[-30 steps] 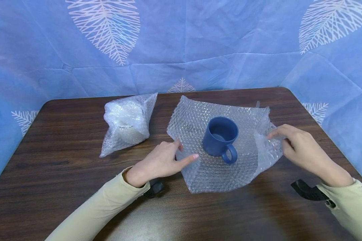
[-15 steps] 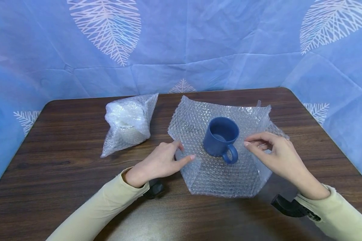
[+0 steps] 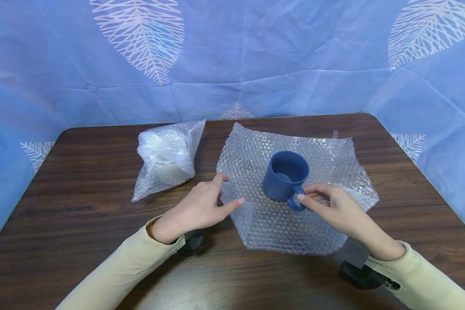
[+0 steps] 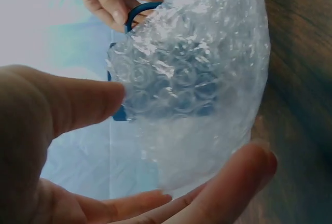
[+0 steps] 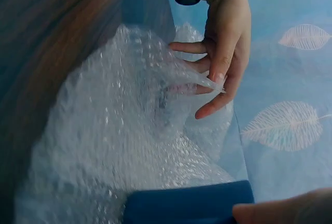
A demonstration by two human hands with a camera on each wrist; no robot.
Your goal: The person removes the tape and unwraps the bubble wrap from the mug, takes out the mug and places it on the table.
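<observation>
A blue mug (image 3: 284, 174) stands upright on a sheet of bubble wrap (image 3: 294, 232) spread on the dark wooden table (image 3: 73, 206). My right hand (image 3: 327, 206) pinches the mug's handle (image 3: 296, 201) between thumb and fingers; in the left wrist view these fingers (image 4: 106, 1) sit at the handle (image 4: 137, 10). My left hand (image 3: 201, 206) stays at the sheet's left edge, thumb and fingers spread, with the raised edge (image 4: 197, 79) standing between them. The right wrist view shows the left hand (image 5: 223, 53) against the wrap (image 5: 119, 130), with the mug (image 5: 192, 203) close below.
A white object bundled in bubble wrap (image 3: 164, 157) lies left of the sheet. A blue leaf-patterned cloth (image 3: 232, 56) walls in the back and both sides of the table. Black wrist mounts (image 3: 358, 275) sit under both sleeves.
My right hand let go of the sheet's right flap, which fell flat, and moved left to the mug's handle. The left hand stayed at the left edge.
</observation>
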